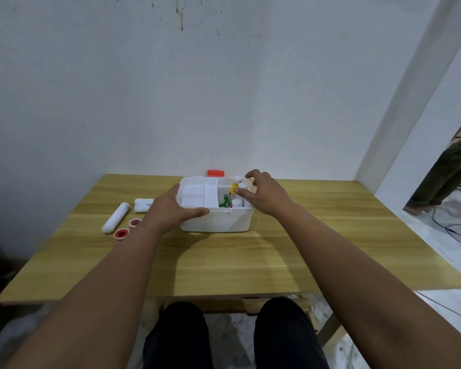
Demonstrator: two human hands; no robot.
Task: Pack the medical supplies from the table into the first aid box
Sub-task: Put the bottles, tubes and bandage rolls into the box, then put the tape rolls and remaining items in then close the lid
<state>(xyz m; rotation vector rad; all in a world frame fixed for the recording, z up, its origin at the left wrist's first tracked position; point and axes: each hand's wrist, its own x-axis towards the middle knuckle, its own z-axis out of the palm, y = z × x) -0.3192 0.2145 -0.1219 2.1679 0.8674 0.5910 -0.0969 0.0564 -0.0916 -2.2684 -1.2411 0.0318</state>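
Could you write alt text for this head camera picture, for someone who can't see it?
Seen from above, a seated person's left hand grips the near left corner of an open white first aid box on a wooden table, while the right hand reaches over small bottles in its right side. A rolled bandage, a gauze pack and two red-centred tape rolls lie left of it.

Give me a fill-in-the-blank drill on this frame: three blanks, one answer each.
1. The left hand grips the white plastic first aid box at its ___ end.
2. The number of small red-centred round tape rolls lying on the wooden table is ___.
3. The long white cylindrical bandage roll lies ___ the box, on the table.

Missing words: left; two; outside
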